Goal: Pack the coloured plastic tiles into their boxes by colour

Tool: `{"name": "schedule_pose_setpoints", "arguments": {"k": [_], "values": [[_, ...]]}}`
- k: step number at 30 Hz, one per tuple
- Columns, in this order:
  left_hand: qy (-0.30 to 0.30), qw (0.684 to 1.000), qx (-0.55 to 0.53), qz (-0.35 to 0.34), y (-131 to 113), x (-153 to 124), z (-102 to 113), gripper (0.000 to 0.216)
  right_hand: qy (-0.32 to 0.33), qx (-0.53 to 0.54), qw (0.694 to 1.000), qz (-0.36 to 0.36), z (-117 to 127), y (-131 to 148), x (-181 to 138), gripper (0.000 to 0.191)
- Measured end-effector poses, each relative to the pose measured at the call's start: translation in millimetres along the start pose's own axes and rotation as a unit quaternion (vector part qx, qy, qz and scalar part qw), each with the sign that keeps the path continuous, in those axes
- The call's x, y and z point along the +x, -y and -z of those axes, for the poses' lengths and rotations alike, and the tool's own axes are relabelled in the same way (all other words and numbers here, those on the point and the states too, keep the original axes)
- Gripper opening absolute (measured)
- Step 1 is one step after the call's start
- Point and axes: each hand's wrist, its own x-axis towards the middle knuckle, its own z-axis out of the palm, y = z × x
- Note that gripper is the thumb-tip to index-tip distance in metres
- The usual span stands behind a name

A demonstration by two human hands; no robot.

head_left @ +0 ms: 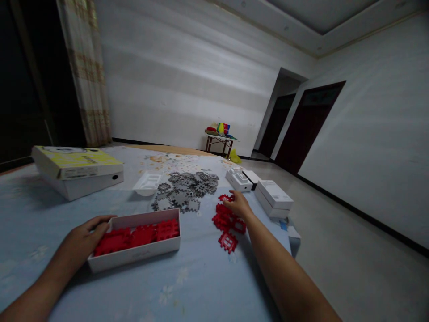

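My left hand [83,239] grips the left end of an open white box [140,254], its fingers along the back wall and the thumb over the rim. Flat red interlocking plastic pieces [144,235] with notched edges fill much of this box. To the right, my right hand [239,205] reaches over a loose pile of the same red pieces [223,222]. Its thumb and index finger close about a red notched piece [225,197] at the pile's far end. Another red piece [228,242], with window-like openings, lies at the near end.
A heap of grey notched pieces [187,188] spreads across the table's middle beside a clear plastic tray [148,183]. A yellow-and-white shoebox [80,170] stands left. White boxes [273,197] line the table's right edge. A small table [221,137] stands by the wall.
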Motion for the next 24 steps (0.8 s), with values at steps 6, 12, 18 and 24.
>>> {"name": "schedule_pose_setpoints", "arguments": {"k": [6, 12, 18, 24], "values": [[0.016, 1.000, 0.001, 0.003, 0, 1, 2, 0.049, 0.057, -0.082, 0.995, -0.015, 2, -5, -11, 0.065], [0.019, 1.000, -0.002, 0.001, 3, 3, 0, 0.051, 0.068, -0.108, 0.992, -0.026, -1, 7, -6, 0.069], [0.022, 1.000, -0.014, 0.016, 4, 2, -2, 0.052, 0.077, -0.131, 0.988, -0.039, -2, 17, -1, 0.052], [0.004, 1.000, -0.017, -0.012, 2, 0, -2, 0.046, 0.046, -0.113, 0.992, 0.011, 14, 19, -11, 0.063]]}}
